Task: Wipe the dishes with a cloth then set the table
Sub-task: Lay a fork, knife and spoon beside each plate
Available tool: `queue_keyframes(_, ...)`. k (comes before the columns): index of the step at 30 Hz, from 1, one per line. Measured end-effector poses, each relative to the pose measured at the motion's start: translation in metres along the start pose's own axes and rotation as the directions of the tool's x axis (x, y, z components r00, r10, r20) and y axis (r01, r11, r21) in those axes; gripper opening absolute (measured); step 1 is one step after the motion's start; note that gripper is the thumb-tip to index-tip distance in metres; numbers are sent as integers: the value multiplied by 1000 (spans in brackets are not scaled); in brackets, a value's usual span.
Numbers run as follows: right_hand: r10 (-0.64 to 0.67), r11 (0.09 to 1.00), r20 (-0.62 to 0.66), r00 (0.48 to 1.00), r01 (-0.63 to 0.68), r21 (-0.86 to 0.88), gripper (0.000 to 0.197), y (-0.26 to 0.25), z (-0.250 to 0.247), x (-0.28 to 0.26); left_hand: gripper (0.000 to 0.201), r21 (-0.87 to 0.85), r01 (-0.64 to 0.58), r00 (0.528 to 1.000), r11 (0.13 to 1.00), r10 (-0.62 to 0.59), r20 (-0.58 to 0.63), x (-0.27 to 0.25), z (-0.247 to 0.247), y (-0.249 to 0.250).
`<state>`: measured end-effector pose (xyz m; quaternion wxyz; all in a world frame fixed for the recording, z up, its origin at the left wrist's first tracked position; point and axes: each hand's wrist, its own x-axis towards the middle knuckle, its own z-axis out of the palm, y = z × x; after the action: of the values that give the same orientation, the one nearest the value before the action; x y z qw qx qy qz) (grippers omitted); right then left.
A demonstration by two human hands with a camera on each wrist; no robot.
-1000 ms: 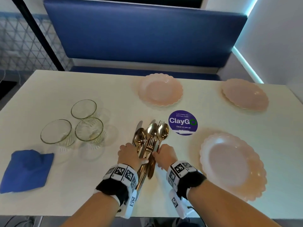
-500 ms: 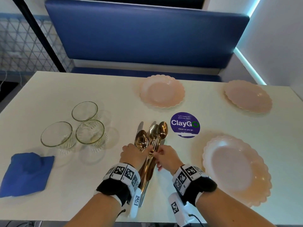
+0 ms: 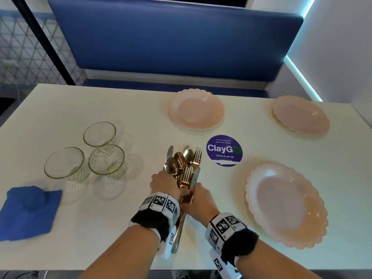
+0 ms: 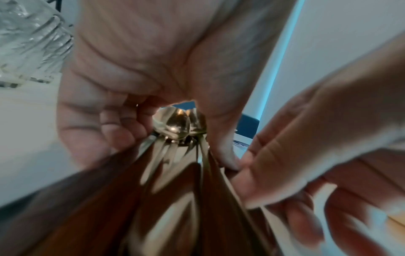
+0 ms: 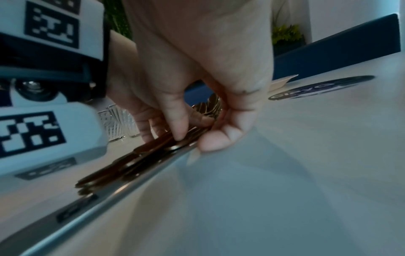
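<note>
White table [image 3: 120, 228] carries three pink plates [image 3: 285, 204] to my right. Gold cutlery bundle [image 3: 184, 168] lies between my wrists, long axis pointing away from me. My left hand [image 3: 164, 183] and right hand [image 3: 198, 198] both clasp its handles.

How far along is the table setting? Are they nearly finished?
Partly. Three pink scalloped plates, one being, already sit spread out on the white table. Both the left hand and right hand have a grip on the bundle of gold cutlery, not yet laid out. Three clear glasses stay clustered beside the folded blue cloth.
</note>
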<state>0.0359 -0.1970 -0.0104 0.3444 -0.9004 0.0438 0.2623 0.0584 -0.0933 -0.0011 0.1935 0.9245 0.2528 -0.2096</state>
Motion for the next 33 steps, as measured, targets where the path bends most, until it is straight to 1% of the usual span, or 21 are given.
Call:
queue_keyframes(2, -17, 1000, 0, 1000, 17, -13, 40, -1, 4, 1, 79, -17, -13, 1000, 1000, 13, 15, 8, 4, -4)
queue_keyframes(3, -21, 1000, -1, 1000, 21, -22, 44, -2, 5, 1, 77, -21, -35, 999, 999, 35, 0, 9, 4, -5)
queue_keyframes(6, 3, 996, 33, 999, 0, -90, 47, -5, 1, 2, 72, 6, -54, 998, 999, 54, -20, 9, 8, -5)
queue_keyframes(10, 84, 986, -3, 996, -84, -147, 47, 2, -9, 1, 67, 37, -36, 999, 999, 37, -23, 6, 11, -5)
queue_keyframes(13, 169, 972, -9, 986, -168, -162, 51, 7, -15, -2, 72, -14, 3, 1000, 1000, -4, -21, 5, 18, -9)
queue_keyframes(16, 181, 964, -28, 983, -183, -191, 41, 5, -18, 0, 78, 52, -54, 998, 997, 56, -40, -1, 25, -12)
queue_keyframes(19, 153, 955, -23, 988, -154, -252, 28, 3, -26, 5, 67, 88, -98, 993, 991, 103, -55, -5, 27, -16)
queue_keyframes(20, 143, 954, -6, 990, -140, -264, 24, 3, -29, 6, 65, 84, -90, 994, 992, 95, -49, -5, 26, -15)
queue_keyframes(22, 143, 957, 15, 990, -135, -258, 17, 4, -34, 5, 68, 51, -34, 999, 998, 36, -31, -5, 21, -12)
queue_keyframes(24, 163, 966, 28, 986, -154, -209, 4, 6, -36, 3, 70, 41, 19, 1000, 999, -18, -11, -6, 16, -7)
queue_keyframes(26, 181, 965, 33, 983, -170, -201, 3, 8, -35, -2, 68, 85, 37, 999, 996, -36, -8, -4, 16, -3)
queue_keyframes(29, 172, 957, 41, 984, -157, -246, 21, 12, -32, -11, 66, 133, 62, 998, 989, -60, -20, 0, 18, 1)
queue_keyframes(33, 146, 954, 68, 987, -123, -273, 24, 13, -29, -19, 63, 176, 64, 998, 982, -61, -25, -1, 22, 5)
